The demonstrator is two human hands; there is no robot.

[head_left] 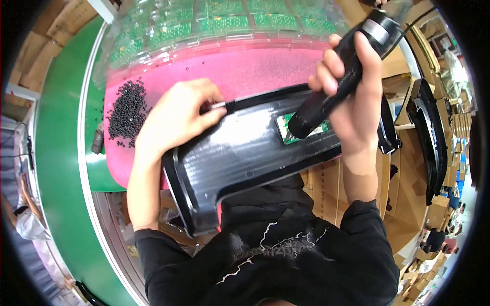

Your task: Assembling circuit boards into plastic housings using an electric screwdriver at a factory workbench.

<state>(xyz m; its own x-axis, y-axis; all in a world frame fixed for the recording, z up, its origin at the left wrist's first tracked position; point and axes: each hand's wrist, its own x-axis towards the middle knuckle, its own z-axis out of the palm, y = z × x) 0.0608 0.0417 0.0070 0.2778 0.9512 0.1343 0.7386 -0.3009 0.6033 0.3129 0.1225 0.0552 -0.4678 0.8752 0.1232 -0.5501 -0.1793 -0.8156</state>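
A black plastic housing (240, 153), glossy and trough-shaped, lies slanted across the near edge of the pink mat. My left hand (178, 115) is closed on its far rim, thumb inside and fingers curled over the edge. My right hand (360, 102) is wrapped round a black electric screwdriver (326, 102), tilted, with its upper end toward the far right. The screwdriver's lower end is over a small green circuit board (287, 133) inside the housing and hides part of it. I cannot tell whether it touches the board.
Small black screws (127, 112) lie heaped on the mat's left. Clear plastic trays (204, 25) of green boards fill the far side. Another black housing (429, 137) stands at the right by cardboard boxes (403, 188). A green table (61, 127) runs along the left.
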